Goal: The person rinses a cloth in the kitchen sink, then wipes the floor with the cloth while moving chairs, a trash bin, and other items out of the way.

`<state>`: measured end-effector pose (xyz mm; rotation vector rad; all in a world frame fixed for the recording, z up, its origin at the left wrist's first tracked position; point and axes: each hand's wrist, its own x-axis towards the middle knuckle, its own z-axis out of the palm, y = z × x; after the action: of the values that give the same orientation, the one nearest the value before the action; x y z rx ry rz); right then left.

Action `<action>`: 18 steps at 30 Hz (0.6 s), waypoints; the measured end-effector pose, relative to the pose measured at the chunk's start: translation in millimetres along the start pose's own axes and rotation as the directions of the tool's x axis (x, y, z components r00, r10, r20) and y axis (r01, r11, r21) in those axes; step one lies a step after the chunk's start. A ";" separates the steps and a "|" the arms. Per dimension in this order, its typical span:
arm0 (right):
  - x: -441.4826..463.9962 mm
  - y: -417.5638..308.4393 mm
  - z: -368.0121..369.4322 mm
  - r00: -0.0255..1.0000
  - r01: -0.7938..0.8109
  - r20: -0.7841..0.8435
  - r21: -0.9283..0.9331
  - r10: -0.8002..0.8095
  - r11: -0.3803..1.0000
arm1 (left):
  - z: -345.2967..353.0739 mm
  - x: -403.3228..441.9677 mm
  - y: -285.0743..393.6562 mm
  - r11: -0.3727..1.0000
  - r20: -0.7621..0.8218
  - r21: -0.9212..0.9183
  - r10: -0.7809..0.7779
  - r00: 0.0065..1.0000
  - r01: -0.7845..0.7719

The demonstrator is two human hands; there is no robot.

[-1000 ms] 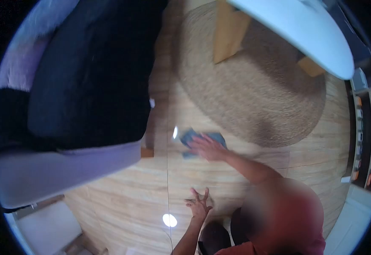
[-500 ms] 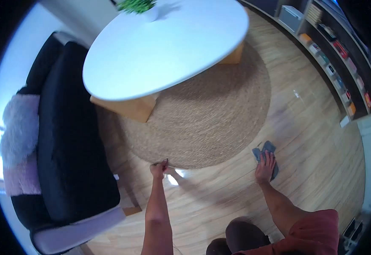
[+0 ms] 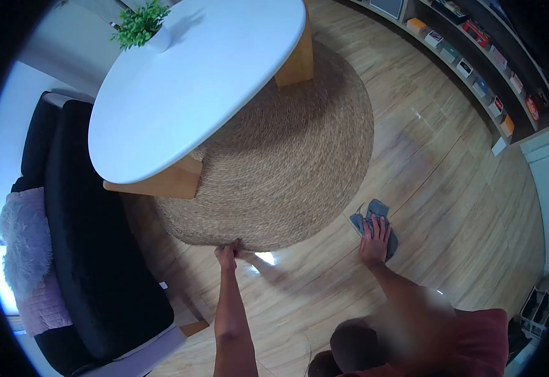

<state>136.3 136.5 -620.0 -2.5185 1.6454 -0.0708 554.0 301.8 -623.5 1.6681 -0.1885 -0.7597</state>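
The near edge of a round woven rug (image 3: 287, 182) is pinched in my left hand (image 3: 227, 256), its fingers closed on the rim. To the right of the rug, my right hand (image 3: 375, 244) lies on a grey cloth (image 3: 378, 207) spread on the wooden floor. The fingers of that hand are stretched out flat and press the cloth against the floor, with parts of it showing beyond the fingertips and at the side.
A white oval table (image 3: 192, 81) with wooden legs stands on the rug and bears a potted plant (image 3: 141, 26). On the left is a dark sofa (image 3: 98, 239) with fluffy cushions (image 3: 26, 242). Shelves (image 3: 482, 69) with small boxes curve along the right.
My left hand has gone from spread fingers over the floor to a grip on the rug's edge. My right hand and the cloth are now right of the rug. The view has turned.
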 end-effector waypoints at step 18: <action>-80.4 -78.3 36.8 0.996 0.023 -0.092 0.001 -0.022 1.000 | 27.9 -2.8 -32.4 0.988 -0.002 -0.153 0.002 1.000 -0.002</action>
<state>179.1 244.1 -643.1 -2.5685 1.6484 -0.1938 526.8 288.7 -653.9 1.5229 -0.1269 -0.7519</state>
